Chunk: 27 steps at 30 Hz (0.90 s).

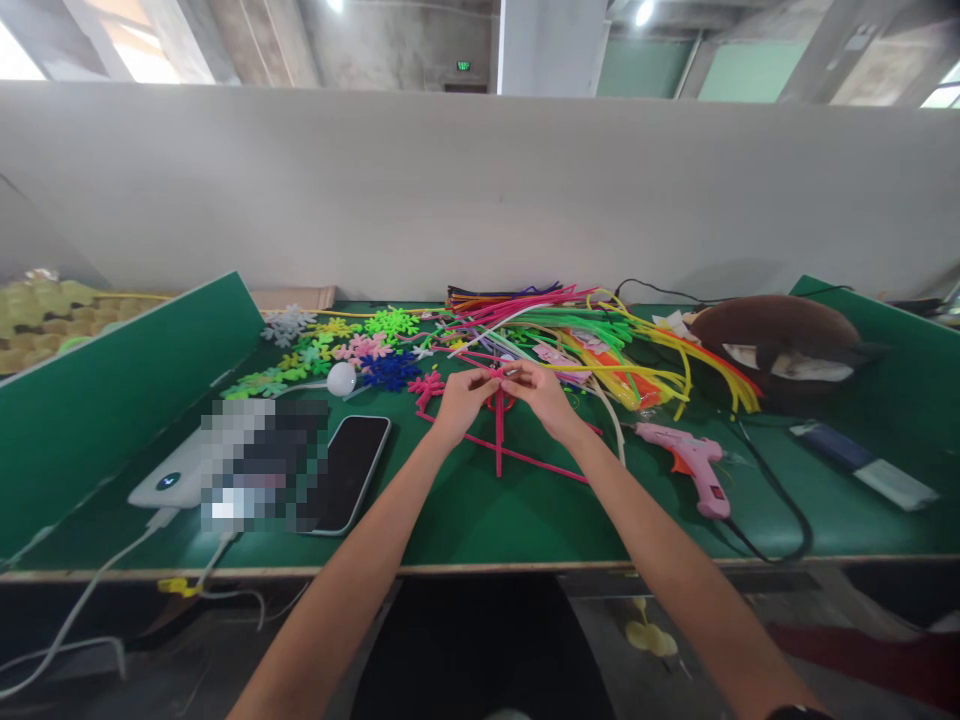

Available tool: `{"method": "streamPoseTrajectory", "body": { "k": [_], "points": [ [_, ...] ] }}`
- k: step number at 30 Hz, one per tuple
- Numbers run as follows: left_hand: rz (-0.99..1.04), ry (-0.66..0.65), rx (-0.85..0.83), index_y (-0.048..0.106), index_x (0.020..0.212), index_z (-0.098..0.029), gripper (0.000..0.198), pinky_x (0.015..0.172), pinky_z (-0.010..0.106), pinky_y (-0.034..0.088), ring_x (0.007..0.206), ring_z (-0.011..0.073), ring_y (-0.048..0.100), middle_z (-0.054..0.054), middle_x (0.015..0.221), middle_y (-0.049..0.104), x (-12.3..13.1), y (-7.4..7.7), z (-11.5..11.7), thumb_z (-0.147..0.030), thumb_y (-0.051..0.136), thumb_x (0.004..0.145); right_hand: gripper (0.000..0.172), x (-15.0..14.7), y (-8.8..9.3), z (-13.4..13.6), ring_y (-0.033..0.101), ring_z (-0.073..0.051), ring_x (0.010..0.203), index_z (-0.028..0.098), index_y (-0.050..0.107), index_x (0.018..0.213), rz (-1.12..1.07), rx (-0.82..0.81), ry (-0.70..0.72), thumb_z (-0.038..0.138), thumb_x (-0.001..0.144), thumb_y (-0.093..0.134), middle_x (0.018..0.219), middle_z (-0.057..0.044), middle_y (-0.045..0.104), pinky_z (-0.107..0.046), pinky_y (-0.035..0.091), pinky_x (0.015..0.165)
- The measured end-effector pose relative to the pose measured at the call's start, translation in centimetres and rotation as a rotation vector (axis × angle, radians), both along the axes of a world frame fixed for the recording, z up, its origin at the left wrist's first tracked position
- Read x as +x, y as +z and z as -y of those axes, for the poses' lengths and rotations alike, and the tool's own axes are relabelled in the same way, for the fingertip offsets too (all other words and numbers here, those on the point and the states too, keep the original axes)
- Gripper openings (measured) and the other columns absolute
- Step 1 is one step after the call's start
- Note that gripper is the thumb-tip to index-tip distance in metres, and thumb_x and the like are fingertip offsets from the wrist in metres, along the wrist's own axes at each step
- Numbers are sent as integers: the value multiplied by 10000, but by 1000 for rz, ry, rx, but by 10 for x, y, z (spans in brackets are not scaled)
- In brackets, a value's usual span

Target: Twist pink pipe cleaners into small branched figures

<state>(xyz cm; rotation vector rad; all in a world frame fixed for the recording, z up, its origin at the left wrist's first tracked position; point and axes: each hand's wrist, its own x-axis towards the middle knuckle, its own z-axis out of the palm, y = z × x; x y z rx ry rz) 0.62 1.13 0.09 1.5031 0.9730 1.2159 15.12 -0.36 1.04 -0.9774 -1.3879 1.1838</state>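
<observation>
My left hand [463, 398] and my right hand [541, 392] meet over the middle of the green table, fingertips pinched. Between them they grip a pink pipe cleaner [499, 445], part of which points down toward me. The exact joint at the fingertips is too small to make out. Beneath my wrists, another pink pipe cleaner [540, 463] lies slantwise on the table. Just left of my left hand is a small pink snowflake-like shape [427, 386]. A red loop shows partly behind the fingers.
Behind my hands lies a heap of coloured pipe cleaners [540, 312]. Several fuzzy snowflake shapes [390, 370] spread to the left, near a phone [352, 470] and a white power bank [176, 475]. A pink glue gun [690, 462] with a black cord lies right. Green side boards [135, 400] border the table.
</observation>
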Motion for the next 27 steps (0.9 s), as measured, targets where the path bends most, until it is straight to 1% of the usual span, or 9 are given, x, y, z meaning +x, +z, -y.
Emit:
{"method": "streamPoseTrajectory", "body": {
  "k": [3,6,8,11,13,17,21,24,27],
  "points": [
    [-98,-15,33,653,658,-121,209,530,219,313,556,84,437,-8,586,548,-1,2,0,-327,635,691,268,4,-1,-3,538,-133,642,170,628,846,68,51,-8,380,682,655,704,-8,609,-294,423,653],
    [-132,-34,-1,654,646,-120,180,567,224,354,584,95,469,-1,601,569,0,4,2,-299,648,670,238,6,-4,-6,519,-132,628,165,629,742,151,80,-22,397,695,643,676,-8,594,-289,409,633],
    [-63,-61,-77,659,672,-120,188,598,232,386,592,100,500,5,616,593,2,5,5,-306,667,653,236,7,-5,-8,504,-130,600,165,614,688,150,69,-36,399,688,647,634,-3,577,-289,402,620],
    [71,-121,-209,671,726,-121,244,657,264,434,609,117,552,23,652,639,4,6,7,-342,701,624,255,8,-5,-8,491,-129,573,166,600,662,75,27,-41,413,664,663,600,0,566,-288,397,601],
    [91,-130,-238,678,726,-121,261,672,275,443,610,125,566,30,648,650,5,5,7,-353,713,613,268,7,-4,-7,482,-125,569,165,597,658,60,17,-41,424,655,665,593,4,559,-283,389,593],
    [-44,-62,-132,684,672,-117,223,632,257,417,600,132,557,32,621,643,2,2,4,-337,692,640,223,8,-4,-7,486,-126,594,162,615,683,192,61,-68,385,685,629,621,1,567,-278,373,605],
    [-254,4,47,672,631,-136,154,587,243,367,577,130,526,21,607,627,1,3,4,-260,610,697,153,12,-6,-9,520,-150,639,164,613,731,328,86,-17,312,699,591,666,-11,587,-287,380,618],
    [-350,15,123,651,601,-150,148,571,238,332,555,123,491,8,570,600,2,7,7,-217,575,710,94,13,-6,-8,531,-166,654,173,593,724,415,129,-3,253,705,548,681,-18,594,-295,377,618],
    [-395,-1,147,620,579,-155,189,551,238,300,535,117,455,3,538,570,4,9,9,-224,540,735,69,11,-5,-5,501,-162,616,185,560,700,507,184,-56,179,701,491,652,-10,568,-293,353,605]
  ]
}}
